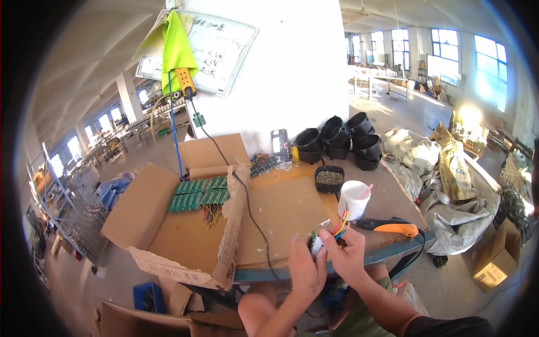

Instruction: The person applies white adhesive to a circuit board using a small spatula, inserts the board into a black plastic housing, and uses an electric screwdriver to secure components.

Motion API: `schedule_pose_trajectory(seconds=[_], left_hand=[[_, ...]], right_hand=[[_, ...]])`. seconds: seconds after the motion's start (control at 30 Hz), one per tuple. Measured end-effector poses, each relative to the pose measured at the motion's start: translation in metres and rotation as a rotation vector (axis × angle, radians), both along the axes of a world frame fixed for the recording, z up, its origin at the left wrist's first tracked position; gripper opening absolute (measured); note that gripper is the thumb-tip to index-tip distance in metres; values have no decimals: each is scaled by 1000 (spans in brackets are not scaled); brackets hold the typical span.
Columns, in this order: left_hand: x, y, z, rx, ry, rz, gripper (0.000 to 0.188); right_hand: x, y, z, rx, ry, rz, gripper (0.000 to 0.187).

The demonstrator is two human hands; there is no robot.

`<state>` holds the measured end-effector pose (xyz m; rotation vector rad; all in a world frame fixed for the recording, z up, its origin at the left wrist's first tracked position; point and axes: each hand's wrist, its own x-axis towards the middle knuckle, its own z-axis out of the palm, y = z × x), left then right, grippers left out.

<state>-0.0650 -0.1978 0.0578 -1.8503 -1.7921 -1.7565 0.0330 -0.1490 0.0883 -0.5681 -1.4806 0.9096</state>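
Note:
Close together at the table's front edge, both my hands are closed around one small piece. My left hand (306,268) grips a small green circuit board (313,240) with a white part beside it; fingers cover most of it. The fingers of my right hand (349,255) pinch a bundle of red, yellow and blue wires (341,227) that sticks up from the piece. Just beyond them stands a white tub (354,201) with a pink stick in it. To the right lies an orange-and-black corded tool (395,228).
An open cardboard box (143,205) on the left holds several green circuit boards (193,194) with wires. A black cord (254,216) crosses the worktop (283,205). Black pots (336,132) and a bowl of small parts (329,178) stand at the back. Sacks (460,210) lie right.

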Motion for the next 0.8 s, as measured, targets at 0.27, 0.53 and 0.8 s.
schedule_pose_trajectory(seconds=[0.27,0.53,0.8], left_hand=[[7,5,-5,124,-96,51,18],[1,2,-7,94,-476,-8,26],[-13,2,-11,7,-1003,-251,45]], right_hand=[[-6,-20,-13,-327,230,28,14],[-14,-4,-34,-627,365,268,17],[-10,19,-47,-673,333,214,19]])
